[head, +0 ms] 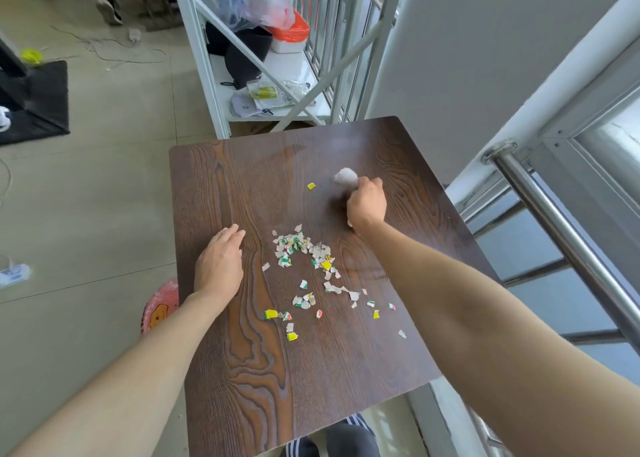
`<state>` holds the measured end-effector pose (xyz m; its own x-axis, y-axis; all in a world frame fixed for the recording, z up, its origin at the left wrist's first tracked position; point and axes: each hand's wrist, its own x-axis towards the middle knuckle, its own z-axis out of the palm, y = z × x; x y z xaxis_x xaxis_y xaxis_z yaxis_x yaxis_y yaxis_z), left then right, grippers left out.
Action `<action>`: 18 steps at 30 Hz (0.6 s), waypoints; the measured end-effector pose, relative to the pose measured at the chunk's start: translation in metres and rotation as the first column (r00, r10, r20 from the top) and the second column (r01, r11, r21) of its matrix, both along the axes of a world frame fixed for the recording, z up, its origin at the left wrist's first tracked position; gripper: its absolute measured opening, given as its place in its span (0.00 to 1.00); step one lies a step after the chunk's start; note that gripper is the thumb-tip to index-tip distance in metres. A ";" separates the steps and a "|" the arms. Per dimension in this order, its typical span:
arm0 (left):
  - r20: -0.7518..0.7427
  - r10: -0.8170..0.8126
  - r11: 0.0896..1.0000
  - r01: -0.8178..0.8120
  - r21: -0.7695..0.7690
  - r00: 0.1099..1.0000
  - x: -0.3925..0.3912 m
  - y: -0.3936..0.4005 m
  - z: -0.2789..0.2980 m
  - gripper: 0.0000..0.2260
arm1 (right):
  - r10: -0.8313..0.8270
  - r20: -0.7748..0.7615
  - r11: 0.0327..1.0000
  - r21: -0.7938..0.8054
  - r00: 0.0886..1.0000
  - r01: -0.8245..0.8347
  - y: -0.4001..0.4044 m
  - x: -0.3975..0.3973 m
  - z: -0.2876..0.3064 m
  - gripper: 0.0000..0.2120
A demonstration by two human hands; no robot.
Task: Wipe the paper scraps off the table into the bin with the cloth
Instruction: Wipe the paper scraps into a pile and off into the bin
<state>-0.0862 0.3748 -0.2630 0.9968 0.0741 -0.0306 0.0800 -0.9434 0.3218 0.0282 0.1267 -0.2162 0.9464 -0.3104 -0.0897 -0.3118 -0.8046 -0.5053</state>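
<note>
Room: you stand at a dark wood-grain tabletop [242,370] on a tiled floor, with a white rack [204,58] behind it and a steel rail [561,231] to your right
Scraps: the main heap of scraps [304,248] lies near the tabletop's middle, between your two hands; looser bits trail from it toward you and to the right
Stray scrap: one yellow scrap [311,186] sits apart on the far side, just left of the cloth
Cloth: the pale cloth [346,178] is bunched in your right hand, its blurred end sticking out beyond the knuckles over the far right part of the tabletop
Right hand: your right hand [367,205] is a fist, fingers curled tight around the cloth
Left hand: your left hand [220,260] lies palm-down on the tabletop's left edge, fingers straight and pressed together, holding nothing, just left of the heap
Bin: a pink bin [159,309] shows on the floor below the left edge, partly hidden by the tabletop and your left forearm
</note>
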 end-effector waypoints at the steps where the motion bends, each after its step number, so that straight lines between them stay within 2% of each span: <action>1: 0.006 -0.006 1.000 0.006 -0.003 1.000 0.000 0.001 -0.003 0.19 | 0.010 -0.026 1.000 -0.003 1.000 -0.010 0.006 0.009 -0.003 0.15; 4: 0.026 -0.023 1.000 0.023 -0.012 0.999 0.000 0.004 -0.010 0.19 | 0.063 -0.092 0.998 -0.008 0.994 -0.064 0.032 0.029 -0.014 0.16; 8: 0.040 -0.033 0.999 0.033 -0.009 0.999 0.001 0.004 -0.011 0.19 | 0.202 -0.093 0.975 -0.078 0.975 -0.209 0.051 0.033 -0.021 0.19; 13: 0.029 -0.032 0.999 0.032 -0.014 0.999 -0.001 0.004 -0.007 0.20 | 0.484 -0.054 0.859 -0.160 0.873 -0.486 0.050 0.000 -0.030 0.23; 18: 0.002 -0.040 0.998 0.040 -0.046 0.999 -0.001 0.006 -0.003 0.20 | 0.625 -0.076 0.761 -0.161 0.777 -0.628 0.037 -0.039 -0.030 0.21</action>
<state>-0.0868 0.3813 -0.2660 0.9990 0.0323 -0.0317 0.0417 -0.9299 0.3654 -0.0111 0.1638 -0.2457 0.9341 0.3394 -0.1104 0.2844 -0.8948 -0.3442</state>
